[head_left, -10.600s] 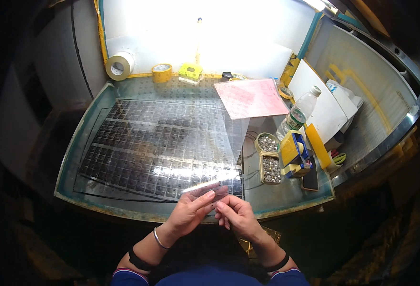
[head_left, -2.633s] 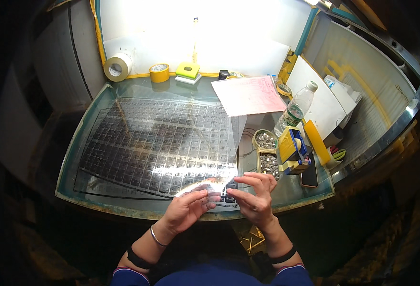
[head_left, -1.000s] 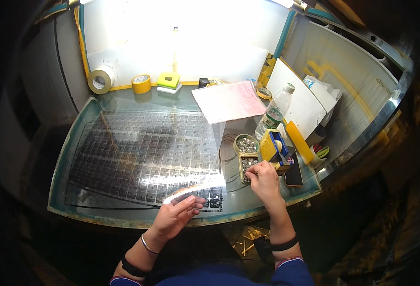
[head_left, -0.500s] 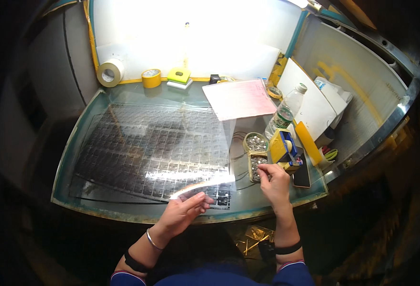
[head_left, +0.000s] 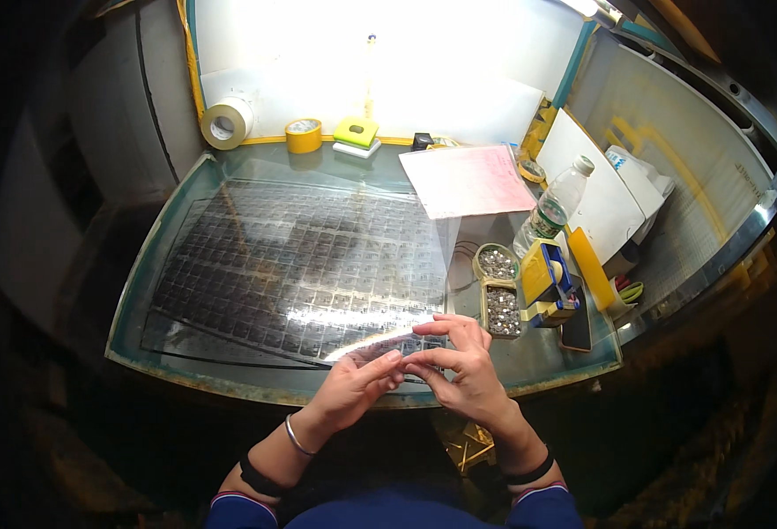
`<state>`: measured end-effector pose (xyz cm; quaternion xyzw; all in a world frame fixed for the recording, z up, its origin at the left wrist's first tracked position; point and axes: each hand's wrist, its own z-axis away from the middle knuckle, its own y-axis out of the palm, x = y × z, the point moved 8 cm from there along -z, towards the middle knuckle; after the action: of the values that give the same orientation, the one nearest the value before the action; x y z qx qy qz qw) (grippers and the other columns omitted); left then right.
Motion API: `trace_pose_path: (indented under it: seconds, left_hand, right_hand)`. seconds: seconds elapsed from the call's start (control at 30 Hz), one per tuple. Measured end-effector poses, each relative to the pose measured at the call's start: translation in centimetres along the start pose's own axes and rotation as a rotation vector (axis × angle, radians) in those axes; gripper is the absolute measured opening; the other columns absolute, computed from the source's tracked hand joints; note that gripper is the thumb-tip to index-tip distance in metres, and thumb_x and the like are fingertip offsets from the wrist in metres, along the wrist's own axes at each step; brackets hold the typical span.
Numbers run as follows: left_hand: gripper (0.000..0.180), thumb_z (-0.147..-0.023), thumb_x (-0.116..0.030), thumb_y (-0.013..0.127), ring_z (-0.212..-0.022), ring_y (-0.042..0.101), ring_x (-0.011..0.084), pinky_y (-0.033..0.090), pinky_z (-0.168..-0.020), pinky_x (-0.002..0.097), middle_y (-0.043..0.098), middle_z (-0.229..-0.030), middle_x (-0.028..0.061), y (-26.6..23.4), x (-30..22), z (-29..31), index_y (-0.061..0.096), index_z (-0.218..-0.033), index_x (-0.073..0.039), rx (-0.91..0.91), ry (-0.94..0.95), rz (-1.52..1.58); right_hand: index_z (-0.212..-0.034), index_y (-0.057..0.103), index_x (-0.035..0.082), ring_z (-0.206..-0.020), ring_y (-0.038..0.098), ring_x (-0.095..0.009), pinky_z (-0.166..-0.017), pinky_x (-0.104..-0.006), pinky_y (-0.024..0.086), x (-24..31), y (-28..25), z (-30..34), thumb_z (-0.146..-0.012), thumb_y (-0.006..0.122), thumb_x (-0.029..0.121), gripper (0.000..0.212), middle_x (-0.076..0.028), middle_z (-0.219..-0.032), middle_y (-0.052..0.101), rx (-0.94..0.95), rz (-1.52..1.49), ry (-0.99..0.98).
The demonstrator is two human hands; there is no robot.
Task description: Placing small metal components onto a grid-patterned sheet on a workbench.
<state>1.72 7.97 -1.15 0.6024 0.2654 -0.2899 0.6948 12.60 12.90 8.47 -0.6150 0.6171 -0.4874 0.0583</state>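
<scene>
A large clear film sheet printed with a dark grid lies over the glass tabletop, its near edge lifted and bright with glare. My left hand holds that near edge, thumb above and fingers beneath. Close against its fingertips, my right hand pinches thumb and index finger together at the sheet's near right corner; what lies in the pinch is too small to make out. Just beyond the right hand sit a rectangular tub and a round tub, both filled with small shiny metal pieces.
Right of the tubs stand a blue and yellow tape dispenser, a plastic bottle and a dark phone. A pink paper lies behind. Tape rolls and a green hole punch line the back.
My right hand has moved left from the rectangular tub to the film's near corner, meeting my left hand. The left hand stays at the film edge. The whole view has shifted slightly.
</scene>
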Motion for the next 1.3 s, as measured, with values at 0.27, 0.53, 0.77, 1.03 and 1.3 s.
trace_pose_path:
  seconds: [0.27,0.53,0.77,1.03,1.3]
  left_hand:
    - [0.015,-0.091,-0.014,0.057,-0.078,0.056,0.0097,0.045,-0.070,0.0226,0.061,-0.087,0.0034,-0.3,0.2,-0.1,0.060,-0.100,-0.002,-0.007,-0.003,-0.017]
    - [0.013,-0.091,-0.014,0.057,-0.077,0.055,0.0099,0.045,-0.070,0.0227,0.060,-0.085,0.0026,-0.3,0.2,0.0,0.060,-0.097,-0.003,-0.009,-0.013,-0.012]
    - [0.013,-0.092,-0.015,0.057,-0.078,0.055,0.0095,0.044,-0.070,0.0226,0.060,-0.085,0.0024,-0.1,0.2,0.0,0.060,-0.096,-0.003,-0.010,-0.013,-0.022]
    - [0.014,-0.091,-0.015,0.057,-0.078,0.055,0.0098,0.044,-0.070,0.0228,0.060,-0.085,0.0023,-0.2,0.3,0.0,0.059,-0.099,-0.003,-0.008,-0.024,-0.007]
    - [0.016,-0.091,-0.015,0.057,-0.079,0.056,0.0099,0.045,-0.070,0.0229,0.060,-0.086,0.0023,-0.2,0.3,0.1,0.059,-0.101,-0.003,-0.024,-0.034,-0.007]
  right_hand:
    - [-0.078,0.074,0.017,-0.114,0.048,-0.027,-0.096,-0.0390,0.032,-0.4,0.0,0.1,-0.066,0.079,0.013,0.013,-0.002,-0.104,0.062,-0.017,-0.079,0.059]
    - [-0.076,0.073,0.016,-0.119,0.043,-0.029,-0.099,-0.0413,0.031,-0.8,0.3,0.2,-0.065,0.080,0.015,0.013,-0.003,-0.110,0.060,0.007,-0.037,0.128]
    - [-0.076,0.072,0.016,-0.120,0.042,-0.029,-0.100,-0.0404,0.030,-1.2,0.3,0.2,-0.064,0.080,0.016,0.015,-0.005,-0.113,0.059,0.021,-0.079,0.173]
    - [-0.077,0.072,0.016,-0.122,0.039,-0.027,-0.101,-0.0400,0.028,-1.5,0.5,0.0,-0.066,0.079,0.019,0.014,-0.004,-0.118,0.056,0.104,-0.057,0.210]
    - [-0.082,0.073,0.019,-0.122,0.038,-0.027,-0.102,-0.0422,0.026,-1.4,0.5,0.0,-0.070,0.077,0.022,0.013,-0.005,-0.120,0.055,0.138,-0.016,0.233]
